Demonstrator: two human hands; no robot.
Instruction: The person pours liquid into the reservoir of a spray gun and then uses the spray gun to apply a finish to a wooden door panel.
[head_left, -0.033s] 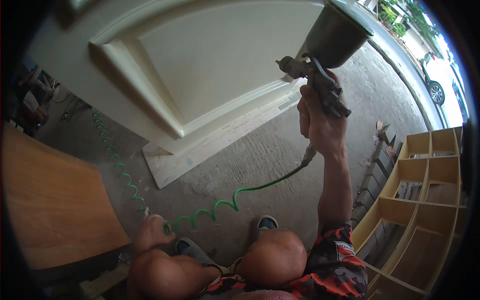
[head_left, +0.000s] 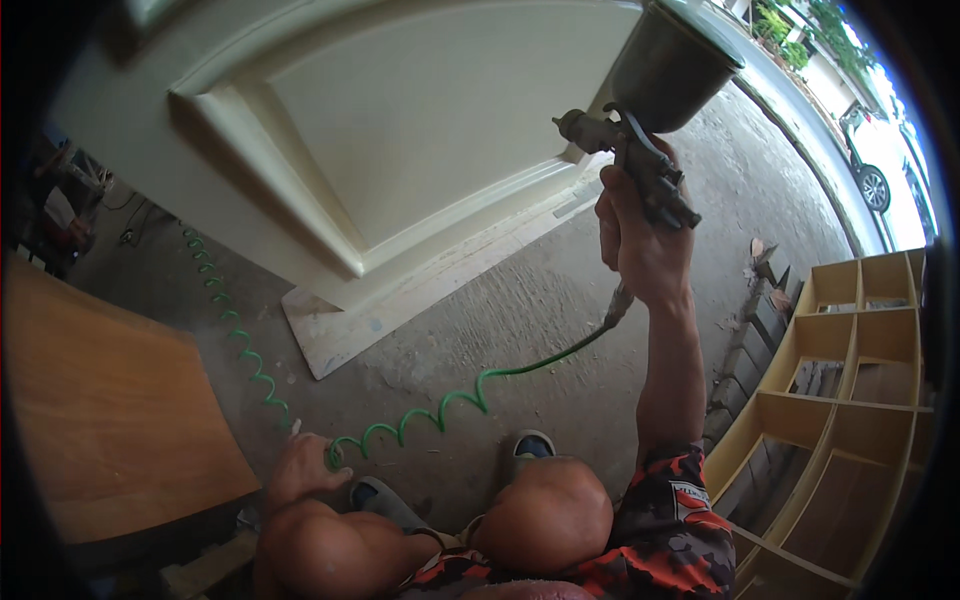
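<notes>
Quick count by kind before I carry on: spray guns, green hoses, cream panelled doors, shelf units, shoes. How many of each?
Spray gun: 1
Green hose: 1
Cream panelled door: 1
Shelf unit: 1
Shoes: 2
Total: 6

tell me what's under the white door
Below the white door, a pale board sticks out, lying on the grey floor. The door hides whatever is further back, and whether door and board touch cannot be told.
</notes>
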